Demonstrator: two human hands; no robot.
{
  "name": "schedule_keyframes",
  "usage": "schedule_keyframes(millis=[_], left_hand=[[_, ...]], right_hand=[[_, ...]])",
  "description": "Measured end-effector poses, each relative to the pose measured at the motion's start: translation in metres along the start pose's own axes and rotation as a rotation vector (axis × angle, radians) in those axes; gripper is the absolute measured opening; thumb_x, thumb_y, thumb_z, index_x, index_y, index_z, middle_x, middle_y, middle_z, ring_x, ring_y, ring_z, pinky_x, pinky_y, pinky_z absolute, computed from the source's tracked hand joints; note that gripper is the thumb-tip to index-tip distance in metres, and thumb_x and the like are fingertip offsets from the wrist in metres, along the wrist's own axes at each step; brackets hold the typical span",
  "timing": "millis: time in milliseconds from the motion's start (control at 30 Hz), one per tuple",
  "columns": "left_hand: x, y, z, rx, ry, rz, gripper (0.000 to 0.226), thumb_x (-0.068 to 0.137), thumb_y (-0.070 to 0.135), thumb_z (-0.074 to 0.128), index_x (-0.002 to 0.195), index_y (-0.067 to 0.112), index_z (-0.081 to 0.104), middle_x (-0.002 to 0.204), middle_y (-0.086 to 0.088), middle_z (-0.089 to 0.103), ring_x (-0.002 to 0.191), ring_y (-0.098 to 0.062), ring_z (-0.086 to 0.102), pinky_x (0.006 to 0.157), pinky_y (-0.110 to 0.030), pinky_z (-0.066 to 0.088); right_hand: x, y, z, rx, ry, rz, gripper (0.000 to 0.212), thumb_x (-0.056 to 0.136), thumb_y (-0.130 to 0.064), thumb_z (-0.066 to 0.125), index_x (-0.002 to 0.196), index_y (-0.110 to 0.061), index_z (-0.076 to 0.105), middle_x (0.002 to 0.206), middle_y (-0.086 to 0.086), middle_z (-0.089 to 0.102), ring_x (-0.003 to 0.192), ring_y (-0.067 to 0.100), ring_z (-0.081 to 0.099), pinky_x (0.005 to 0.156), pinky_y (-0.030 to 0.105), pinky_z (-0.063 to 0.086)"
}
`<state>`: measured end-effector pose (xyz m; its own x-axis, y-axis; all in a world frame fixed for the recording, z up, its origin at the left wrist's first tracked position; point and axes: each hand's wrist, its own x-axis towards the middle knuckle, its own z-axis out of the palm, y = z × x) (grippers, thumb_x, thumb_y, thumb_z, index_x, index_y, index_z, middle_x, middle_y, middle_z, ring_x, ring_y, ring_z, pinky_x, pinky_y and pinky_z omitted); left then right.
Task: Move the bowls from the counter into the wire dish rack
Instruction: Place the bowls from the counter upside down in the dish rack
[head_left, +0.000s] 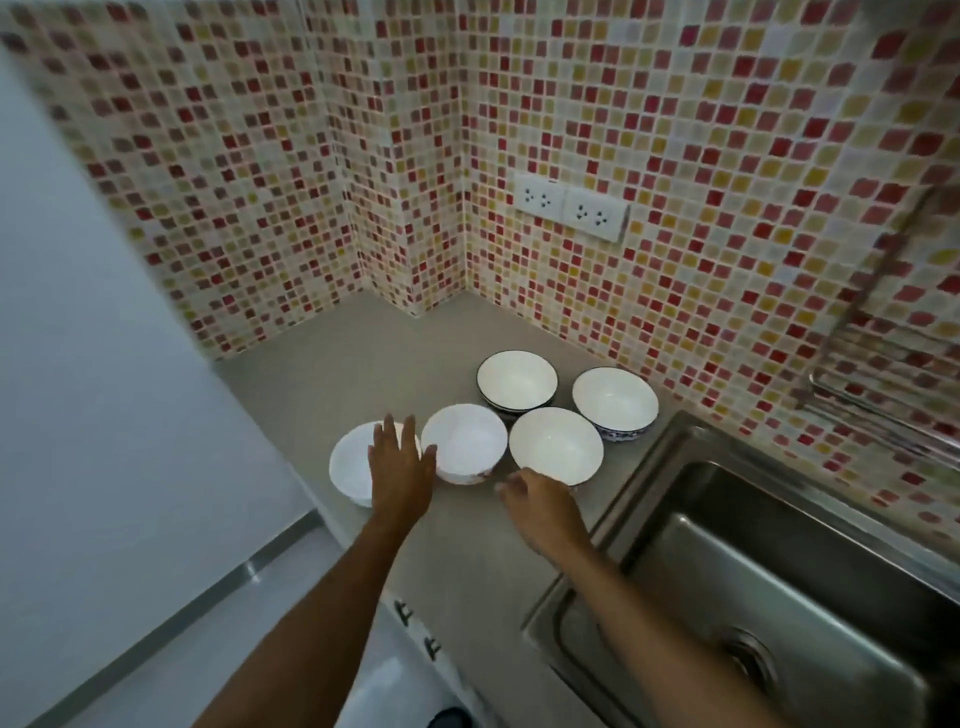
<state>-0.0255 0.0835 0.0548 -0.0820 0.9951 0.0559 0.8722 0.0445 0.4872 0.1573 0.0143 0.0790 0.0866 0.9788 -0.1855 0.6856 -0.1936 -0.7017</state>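
Several white bowls stand on the grey counter (363, 364). One plain bowl (349, 465) is at the front left, a second (465, 441) beside it, a third (556, 444) further right. Two dark-rimmed bowls sit behind, one (517, 382) at the back and one (615, 402) near the sink. My left hand (400, 462) hovers open, fingers spread, over the gap between the two left bowls. My right hand (540, 506) is loosely curled just in front of the third bowl and holds nothing. The wire dish rack (893, 384) hangs on the wall at the right, blurred.
A steel sink (769, 597) fills the lower right, its rim next to the bowls. A double wall socket (571, 208) sits on the mosaic-tiled wall. A white panel (93, 364) borders the counter on the left. Cabinet handles (415, 629) show below the counter edge.
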Motion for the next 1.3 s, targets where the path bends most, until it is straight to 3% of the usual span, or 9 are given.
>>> schedule_keyframes(millis=[233,400,633,733,900,1033,1167,1267,1300], left_hand=[[0.055,-0.088,-0.012,-0.124,-0.063,-0.212,0.057,0.097,0.027,0.047,0.145,0.005,0.028,0.154,-0.022,0.025,0.141,-0.037,0.026,0.114,-0.047,0.025],[0.063,-0.111,-0.013,-0.284,-0.191,-0.307,0.060,0.096,0.025,0.050,0.145,0.004,0.025,0.148,-0.022,0.037,0.133,-0.041,0.039,0.109,-0.049,0.033],[0.053,-0.111,-0.029,-0.482,-0.123,-0.359,0.048,0.094,0.032,0.046,0.127,-0.001,0.052,0.129,-0.024,0.057,0.117,-0.040,0.054,0.097,-0.046,0.044],[0.051,-0.092,-0.037,-0.628,-0.116,-0.427,0.043,0.097,0.032,0.048,0.131,0.007,0.051,0.133,-0.018,0.055,0.116,-0.036,0.054,0.098,-0.051,0.046],[0.050,-0.028,-0.031,-0.804,-0.225,-0.289,0.041,0.097,0.044,0.042,0.126,0.016,0.049,0.121,-0.006,0.056,0.103,-0.025,0.055,0.085,-0.039,0.049],[0.038,0.046,-0.009,-0.980,-0.396,-0.295,0.040,0.092,0.055,0.043,0.110,0.023,0.058,0.117,-0.004,0.064,0.105,-0.025,0.060,0.094,-0.046,0.049],[0.012,0.109,0.026,-0.984,-0.619,-0.259,0.086,0.068,0.084,0.041,0.129,0.025,0.051,0.134,-0.006,0.055,0.126,-0.030,0.051,0.104,-0.051,0.043],[-0.014,0.149,0.049,-1.125,-0.667,-0.207,0.065,0.081,0.070,0.047,0.126,0.024,0.055,0.129,-0.007,0.059,0.119,-0.032,0.055,0.096,-0.047,0.048],[-0.024,0.165,0.051,-1.113,-0.711,-0.194,0.075,0.077,0.075,0.046,0.129,0.022,0.052,0.132,-0.009,0.057,0.119,-0.031,0.054,0.098,-0.048,0.047]], right_hand=[[0.068,-0.057,0.097,0.006,-0.215,0.125,0.055,0.090,-0.053,0.049,0.101,-0.002,0.066,0.105,0.019,0.069,0.101,0.036,0.062,0.084,0.039,0.051],[0.089,-0.068,0.140,0.133,-0.245,0.197,0.070,0.084,-0.055,0.056,0.138,-0.011,0.046,0.140,0.011,0.052,0.127,0.031,0.048,0.104,0.042,0.042],[0.090,-0.071,0.144,0.265,-0.213,0.246,0.060,0.080,-0.018,0.052,0.139,-0.013,0.040,0.135,0.012,0.054,0.121,0.033,0.052,0.097,0.043,0.049],[0.079,-0.072,0.123,0.324,-0.198,0.239,0.044,0.076,-0.022,0.046,0.118,-0.012,0.055,0.107,0.013,0.066,0.089,0.031,0.066,0.072,0.048,0.060],[0.050,-0.054,0.058,0.404,-0.055,0.297,0.023,0.082,-0.012,0.046,0.102,-0.009,0.057,0.084,0.014,0.071,0.072,0.031,0.071,0.067,0.045,0.061],[0.023,-0.022,-0.002,0.404,0.078,0.337,0.015,0.083,-0.008,0.043,0.081,-0.018,0.054,0.074,0.015,0.070,0.070,0.031,0.070,0.072,0.043,0.060],[-0.010,0.026,-0.054,0.409,0.219,0.417,0.015,0.082,-0.011,0.043,0.086,-0.015,0.057,0.074,0.015,0.073,0.072,0.029,0.071,0.077,0.045,0.059],[-0.038,0.059,-0.084,0.437,0.306,0.453,0.023,0.084,-0.009,0.043,0.101,-0.008,0.060,0.089,0.019,0.072,0.074,0.032,0.071,0.071,0.043,0.060],[-0.048,0.069,-0.093,0.454,0.336,0.470,0.027,0.085,-0.009,0.044,0.107,-0.007,0.060,0.093,0.019,0.072,0.073,0.031,0.071,0.066,0.040,0.060]])
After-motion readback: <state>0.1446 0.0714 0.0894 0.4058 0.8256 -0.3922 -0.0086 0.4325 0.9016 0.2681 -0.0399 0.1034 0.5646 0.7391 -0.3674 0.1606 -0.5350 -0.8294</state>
